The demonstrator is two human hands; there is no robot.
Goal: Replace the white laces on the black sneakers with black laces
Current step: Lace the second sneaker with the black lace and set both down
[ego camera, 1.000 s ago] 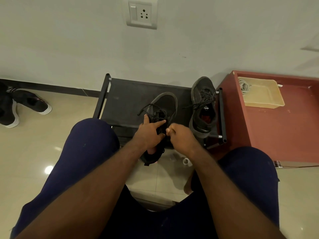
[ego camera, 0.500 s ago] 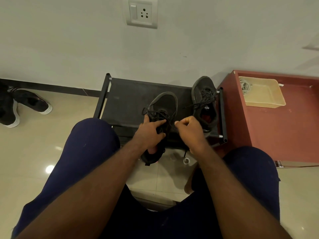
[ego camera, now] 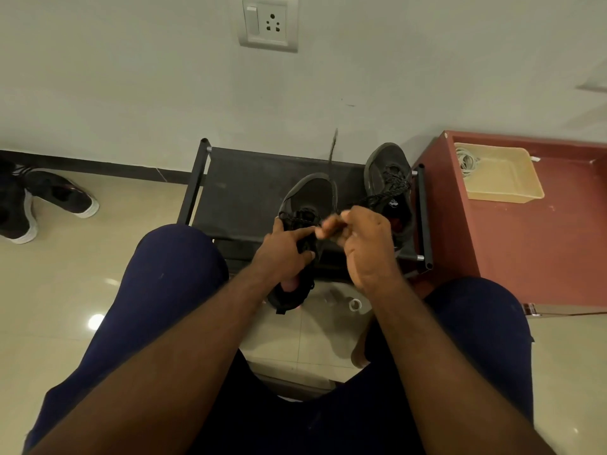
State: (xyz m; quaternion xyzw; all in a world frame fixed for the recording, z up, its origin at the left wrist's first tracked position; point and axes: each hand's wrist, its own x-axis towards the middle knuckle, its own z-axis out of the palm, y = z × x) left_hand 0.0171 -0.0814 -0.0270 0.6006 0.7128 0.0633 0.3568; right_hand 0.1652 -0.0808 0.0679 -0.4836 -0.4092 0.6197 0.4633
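A black sneaker lies toe-away on the black rack, its heel hanging over the front edge. My left hand grips it over the tongue, index finger stretched across the black lacing. My right hand is raised beside it and pinches a black lace, whose blurred free end stands up toward the wall. A second black sneaker with black laces rests on the rack's right end, behind my right hand.
A red cabinet stands to the right, bearing a beige tray with coiled white laces. Two black shoes with white soles lie on the floor at far left. A small white ring sits on the tiles below the rack.
My right hand has lifted up and to the right, drawing the black lace out so its end flicks up above the rack. My left hand has kept its hold on the sneaker.
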